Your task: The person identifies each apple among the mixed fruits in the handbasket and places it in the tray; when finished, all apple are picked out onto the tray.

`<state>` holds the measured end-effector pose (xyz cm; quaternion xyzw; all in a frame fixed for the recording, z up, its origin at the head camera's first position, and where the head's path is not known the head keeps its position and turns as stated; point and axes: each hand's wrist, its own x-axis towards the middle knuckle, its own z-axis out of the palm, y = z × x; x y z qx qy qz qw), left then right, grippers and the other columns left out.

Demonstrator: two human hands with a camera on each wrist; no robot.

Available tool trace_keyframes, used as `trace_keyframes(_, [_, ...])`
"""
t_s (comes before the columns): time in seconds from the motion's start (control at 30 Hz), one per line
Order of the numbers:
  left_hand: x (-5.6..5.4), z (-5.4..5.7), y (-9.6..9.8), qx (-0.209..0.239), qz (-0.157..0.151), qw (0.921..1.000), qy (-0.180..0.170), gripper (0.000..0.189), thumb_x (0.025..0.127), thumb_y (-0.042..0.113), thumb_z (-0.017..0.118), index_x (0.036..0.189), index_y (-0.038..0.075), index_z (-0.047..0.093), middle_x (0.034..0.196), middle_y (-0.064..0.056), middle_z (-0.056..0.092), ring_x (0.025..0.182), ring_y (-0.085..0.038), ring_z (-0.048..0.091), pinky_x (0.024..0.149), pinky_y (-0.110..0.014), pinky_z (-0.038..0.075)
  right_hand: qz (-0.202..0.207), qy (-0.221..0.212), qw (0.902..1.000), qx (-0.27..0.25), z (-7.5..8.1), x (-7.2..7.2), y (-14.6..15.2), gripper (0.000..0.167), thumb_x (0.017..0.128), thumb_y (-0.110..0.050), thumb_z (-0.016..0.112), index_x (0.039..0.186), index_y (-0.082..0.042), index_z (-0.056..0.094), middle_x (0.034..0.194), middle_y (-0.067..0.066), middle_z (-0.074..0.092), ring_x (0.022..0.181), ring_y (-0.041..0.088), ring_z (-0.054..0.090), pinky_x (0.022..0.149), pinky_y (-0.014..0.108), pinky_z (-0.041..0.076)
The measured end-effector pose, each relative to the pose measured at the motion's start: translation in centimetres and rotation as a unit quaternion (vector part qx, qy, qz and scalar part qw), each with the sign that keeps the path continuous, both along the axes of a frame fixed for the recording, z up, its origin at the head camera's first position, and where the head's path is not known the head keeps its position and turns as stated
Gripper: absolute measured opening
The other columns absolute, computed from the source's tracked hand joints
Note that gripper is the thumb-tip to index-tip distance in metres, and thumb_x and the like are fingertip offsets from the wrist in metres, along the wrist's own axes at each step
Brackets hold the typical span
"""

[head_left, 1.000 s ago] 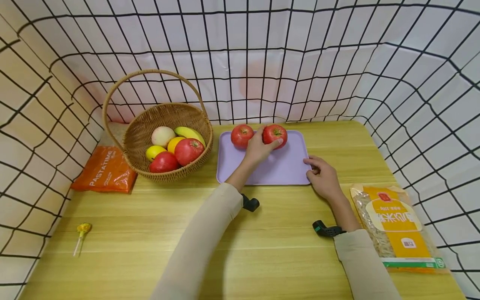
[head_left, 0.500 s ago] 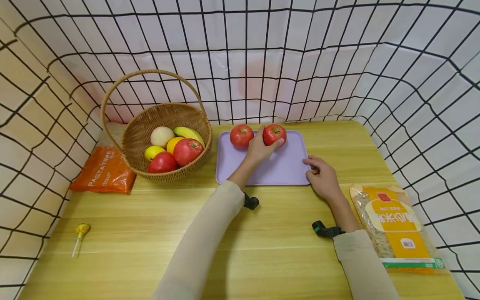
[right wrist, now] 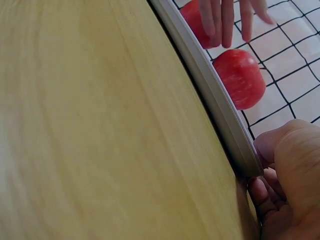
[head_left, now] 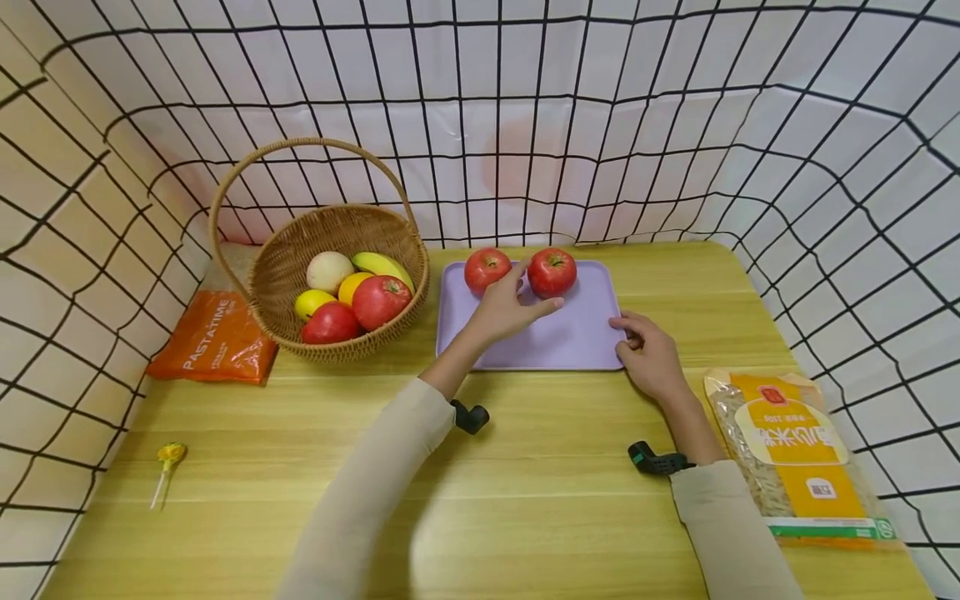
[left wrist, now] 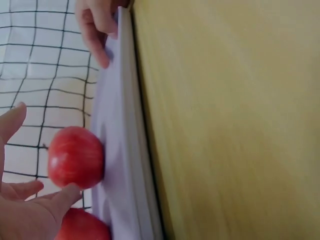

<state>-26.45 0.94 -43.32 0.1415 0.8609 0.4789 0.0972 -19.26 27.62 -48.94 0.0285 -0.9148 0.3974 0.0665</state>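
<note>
Two red apples, a left one and a right one, sit on the far part of a lilac rectangular tray. My left hand hovers over the tray just in front of them, its fingers spread and nothing held. In the left wrist view, its fingers lie close beside an apple; whether they touch it I cannot tell. At the tray's right edge, my right hand pinches the rim between thumb and curled fingers, as the right wrist view shows with the hand.
A wicker basket with a tall handle holds several fruits, among them a banana. Left of it lies an orange pasta bag, with a lollipop nearer. A yellow noodle bag lies right. Black-grid white walls enclose the wooden table.
My left hand has let go of the right apple and drawn back left and nearer, its fingers opening. The apple stays on the tray. My right hand keeps its hold on the rim.
</note>
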Motion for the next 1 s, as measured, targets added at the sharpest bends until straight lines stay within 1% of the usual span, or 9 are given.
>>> trace_keyframes(0.1, [0.6, 0.5, -1.0, 0.018, -0.007, 0.9998, 0.003, 0.096, 0.085, 0.061, 0.077, 0.161, 0.019, 0.035, 0.161, -0.011, 0.044, 0.143, -0.028, 0.051, 0.113, -0.044, 0.048, 0.002, 0.002, 1.0, 0.003, 0.0, 0.0, 0.1, 0.042, 0.093, 0.001, 0.056, 0.134, 0.0, 0.066, 0.15, 0.021, 0.054, 0.098, 0.025, 0.056, 0.076, 0.01, 0.038])
trace_keyframes(0.23, [1.5, 1.3, -2.4, 0.039, -0.019, 0.9989, 0.017, 0.088, 0.087, 0.055, 0.079, 0.157, 0.017, 0.042, 0.159, -0.009, 0.048, 0.14, -0.029, 0.054, 0.112, -0.038, 0.049, 0.002, 0.003, 1.0, 0.007, 0.0, -0.1, 0.2, 0.042, 0.094, 0.0, 0.056, 0.134, -0.001, 0.066, 0.15, 0.021, 0.054, 0.1, 0.026, 0.056, 0.079, 0.012, 0.038])
trace_keyframes(0.4, [2.9, 3.1, -4.6, 0.036, -0.025, 0.9972, 0.061, 0.08, 0.087, 0.05, 0.079, 0.153, 0.019, 0.047, 0.153, -0.007, 0.055, 0.135, -0.028, 0.058, 0.111, -0.041, 0.049, 0.006, 0.002, 1.0, 0.002, 0.0, -0.1, 0.1, 0.041, 0.093, 0.0, 0.056, 0.134, -0.001, 0.066, 0.15, 0.021, 0.053, 0.101, 0.027, 0.056, 0.079, 0.013, 0.038])
trace_keyframes(0.5, [3.7, 4.3, -6.2, 0.047, -0.03, 0.9951, 0.081, 0.078, 0.088, 0.049, 0.08, 0.152, 0.019, 0.049, 0.151, -0.008, 0.056, 0.134, -0.026, 0.058, 0.111, -0.041, 0.05, 0.005, 0.001, 1.0, -0.004, 0.0, 0.0, 0.0, 0.041, 0.093, 0.001, 0.056, 0.133, 0.0, 0.066, 0.15, 0.021, 0.054, 0.1, 0.026, 0.055, 0.078, 0.012, 0.038])
trace_keyframes(0.63, [4.7, 5.5, -8.5, 0.074, -0.034, 0.9922, 0.095, 0.076, 0.087, 0.048, 0.081, 0.152, 0.023, 0.05, 0.15, -0.001, 0.056, 0.135, -0.021, 0.058, 0.11, -0.034, 0.05, 0.002, -0.002, 1.0, -0.004, 0.0, 0.1, 0.0, 0.041, 0.094, 0.001, 0.055, 0.134, -0.001, 0.066, 0.15, 0.021, 0.054, 0.1, 0.026, 0.055, 0.078, 0.011, 0.038])
trace_keyframes(0.73, [5.4, 6.2, -10.5, 0.072, -0.023, 0.9922, 0.099, 0.074, 0.087, 0.048, 0.081, 0.151, 0.03, 0.05, 0.147, 0.007, 0.057, 0.133, -0.015, 0.059, 0.11, -0.031, 0.05, 0.0, -0.005, 1.0, -0.004, 0.1, 0.2, 0.0, 0.041, 0.094, 0.001, 0.056, 0.134, -0.001, 0.066, 0.15, 0.021, 0.054, 0.101, 0.027, 0.056, 0.078, 0.011, 0.038])
trace_keyframes(0.77, [5.6, 6.4, -11.1, 0.071, -0.017, 0.9923, 0.1, 0.073, 0.087, 0.048, 0.081, 0.151, 0.032, 0.05, 0.146, 0.007, 0.058, 0.132, -0.013, 0.059, 0.11, -0.031, 0.05, 0.0, -0.005, 1.0, -0.004, 0.2, 0.2, -0.1, 0.041, 0.094, 0.001, 0.056, 0.134, -0.001, 0.065, 0.15, 0.021, 0.054, 0.1, 0.027, 0.056, 0.078, 0.01, 0.038])
trace_keyframes(0.87, [6.1, 6.9, -13.1, 0.072, 0.002, 0.9917, 0.107, 0.071, 0.087, 0.042, 0.083, 0.149, 0.03, 0.052, 0.143, 0.004, 0.06, 0.129, -0.015, 0.061, 0.11, -0.036, 0.05, 0.0, -0.004, 1.0, -0.005, 0.3, 0.3, -0.1, 0.041, 0.094, 0.001, 0.055, 0.134, 0.0, 0.065, 0.15, 0.021, 0.054, 0.1, 0.026, 0.055, 0.078, 0.011, 0.038])
trace_keyframes(1.0, [6.4, 7.1, -15.9, 0.067, 0.033, 0.9891, 0.127, 0.071, 0.087, 0.032, 0.085, 0.15, 0.023, 0.053, 0.143, -0.005, 0.061, 0.131, -0.025, 0.06, 0.112, -0.043, 0.049, 0.0, -0.001, 1.0, -0.004, 0.3, 0.3, -0.2, 0.041, 0.094, 0.001, 0.055, 0.134, 0.0, 0.065, 0.149, 0.021, 0.054, 0.1, 0.026, 0.054, 0.079, 0.012, 0.038])
